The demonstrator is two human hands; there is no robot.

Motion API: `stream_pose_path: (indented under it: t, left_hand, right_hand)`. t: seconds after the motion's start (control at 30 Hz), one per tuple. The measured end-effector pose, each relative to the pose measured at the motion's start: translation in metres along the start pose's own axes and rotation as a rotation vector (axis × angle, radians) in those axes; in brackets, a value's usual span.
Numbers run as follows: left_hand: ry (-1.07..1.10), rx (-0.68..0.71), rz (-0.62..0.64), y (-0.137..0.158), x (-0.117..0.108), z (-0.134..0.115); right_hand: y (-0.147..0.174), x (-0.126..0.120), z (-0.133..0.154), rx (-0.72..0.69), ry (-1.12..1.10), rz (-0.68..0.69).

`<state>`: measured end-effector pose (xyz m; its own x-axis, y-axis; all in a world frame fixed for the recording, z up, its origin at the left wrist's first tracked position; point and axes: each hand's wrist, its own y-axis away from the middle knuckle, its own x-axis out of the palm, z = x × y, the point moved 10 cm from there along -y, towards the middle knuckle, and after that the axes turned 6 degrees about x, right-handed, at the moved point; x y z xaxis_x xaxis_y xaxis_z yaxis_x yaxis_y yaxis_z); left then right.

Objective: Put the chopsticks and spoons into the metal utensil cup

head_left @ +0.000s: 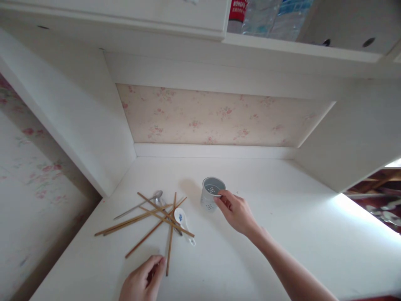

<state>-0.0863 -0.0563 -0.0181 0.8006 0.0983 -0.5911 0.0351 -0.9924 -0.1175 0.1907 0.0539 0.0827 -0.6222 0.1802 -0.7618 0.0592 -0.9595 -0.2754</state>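
Observation:
My right hand (pixel 235 211) pinches the rim of a grey utensil holder (pixel 208 201) between thumb and fingers. The holder has punched holes and stands upright on the white desk; no utensils show inside. My left hand (pixel 144 278) is loosely curled at the front, with nothing visible in it, just left of the near end of a chopstick (pixel 169 253). Several wooden chopsticks lie crossed in a loose pile left of the holder. Among them are a metal spoon (pixel 157 195), a white ceramic spoon (pixel 181 217) with a blue pattern, and another metal utensil, partly covered.
The white desk (pixel 250 259) is bounded by a left side panel (pixel 72 96), a right side panel (pixel 354 138) and a floral back wall (pixel 200 117). Overhead, a shelf (pixel 297 48) holds plastic bottles (pixel 261 16).

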Motion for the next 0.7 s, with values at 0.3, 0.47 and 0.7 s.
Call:
stream_pose_path:
  t: [0.3,0.47,0.7]
  left_hand:
    - [-0.147,0.042,0.049,-0.005,0.003,-0.002]
    - [-0.2,0.025,0.033,-0.004,0.005,-0.002]
    - [-0.138,-0.099,0.036,-0.004,0.006,0.005]
  right_hand:
    - [0.022,0.009,-0.015,-0.071,-0.004,0.011]
    - [0.029,0.013,-0.023,-0.094,-0.133,-0.021]
    - [0.037,0.007,-0.034,-0.097,-0.421,-0.009]
